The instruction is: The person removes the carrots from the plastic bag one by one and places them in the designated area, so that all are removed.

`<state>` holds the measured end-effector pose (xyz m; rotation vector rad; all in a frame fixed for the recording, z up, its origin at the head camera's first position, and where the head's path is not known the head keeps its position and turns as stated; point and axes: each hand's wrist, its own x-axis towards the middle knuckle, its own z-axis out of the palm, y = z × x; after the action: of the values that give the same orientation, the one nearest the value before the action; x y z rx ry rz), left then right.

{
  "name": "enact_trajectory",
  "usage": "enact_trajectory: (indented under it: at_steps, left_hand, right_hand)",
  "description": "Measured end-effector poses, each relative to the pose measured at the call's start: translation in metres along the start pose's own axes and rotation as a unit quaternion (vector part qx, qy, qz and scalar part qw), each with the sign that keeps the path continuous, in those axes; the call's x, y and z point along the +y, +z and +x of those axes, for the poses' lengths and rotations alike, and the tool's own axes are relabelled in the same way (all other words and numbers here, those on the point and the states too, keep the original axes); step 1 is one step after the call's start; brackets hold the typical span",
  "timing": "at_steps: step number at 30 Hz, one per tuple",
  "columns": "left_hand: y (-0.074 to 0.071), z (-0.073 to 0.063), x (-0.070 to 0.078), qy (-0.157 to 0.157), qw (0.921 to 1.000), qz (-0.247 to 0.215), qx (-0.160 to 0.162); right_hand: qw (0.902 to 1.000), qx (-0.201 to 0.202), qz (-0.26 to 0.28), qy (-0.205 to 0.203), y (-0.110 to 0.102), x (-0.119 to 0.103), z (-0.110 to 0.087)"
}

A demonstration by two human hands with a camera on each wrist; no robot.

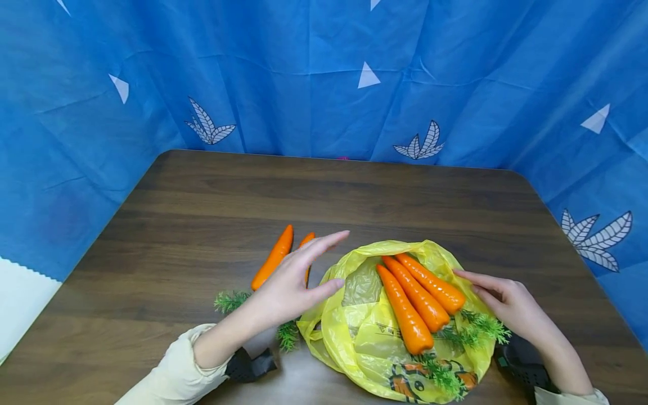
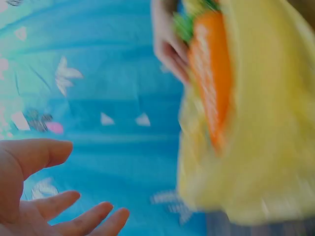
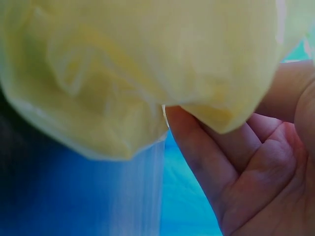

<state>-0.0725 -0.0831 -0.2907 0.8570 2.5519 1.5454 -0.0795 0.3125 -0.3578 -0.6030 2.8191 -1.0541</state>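
A yellow plastic bag [image 1: 338,332] lies spread open on the table, its mouth facing up. Three orange carrots [image 1: 405,312] with feathery green tops [image 1: 478,327] rest side by side inside it. My right hand [image 1: 518,308] holds the bag's right rim between thumb and fingers; in the right wrist view the yellow film covers part of the fingertips. My left hand [image 1: 280,289] hovers left of the bag, fingers extended and thumb apart, nothing held. Behind it lie a carrot [image 1: 275,259] and a second carrot [image 1: 307,240], partly hidden by the hand.
The brown wooden table [image 1: 324,197] has rounded far corners. A blue patterned curtain [image 1: 283,73] hangs behind and beside it. Green carrot leaves [image 1: 288,336] stick out beneath my left wrist. A black wrist strap [image 1: 250,365] sits at the left sleeve.
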Motion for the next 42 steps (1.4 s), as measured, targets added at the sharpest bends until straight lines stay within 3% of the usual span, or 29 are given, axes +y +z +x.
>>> enact_trajectory:
  at_steps: [8,14,19,25,32,42]
  left_hand:
    - [0.034,0.017,0.025,0.041,0.996,-0.054,-0.058]
    - [0.062,0.028,0.028,0.066,0.9897,-0.054,-0.115]
    - [0.084,0.031,0.021,0.058,0.9863,-0.053,-0.145]
    - [0.101,0.027,0.008,0.04,0.9835,0.02,-0.175]
    - [0.108,0.025,-0.001,0.015,0.9755,0.044,-0.215]
    - [0.118,0.028,-0.013,0.03,0.9628,0.078,-0.257]
  right_hand:
    - [1.0,0.003,-0.002,-0.001,0.0,0.001,0.0]
    - [1.0,0.007,-0.004,-0.002,0.0,0.003,-0.001]
    - [0.9999,0.009,-0.006,-0.009,0.0,0.003,-0.002]
    - [0.9999,0.008,-0.01,-0.007,0.0,0.002,-0.001]
    - [0.9999,0.007,-0.01,-0.005,0.0,0.002,-0.001]
    - [0.9999,0.005,-0.005,-0.009,0.0,0.003,-0.001]
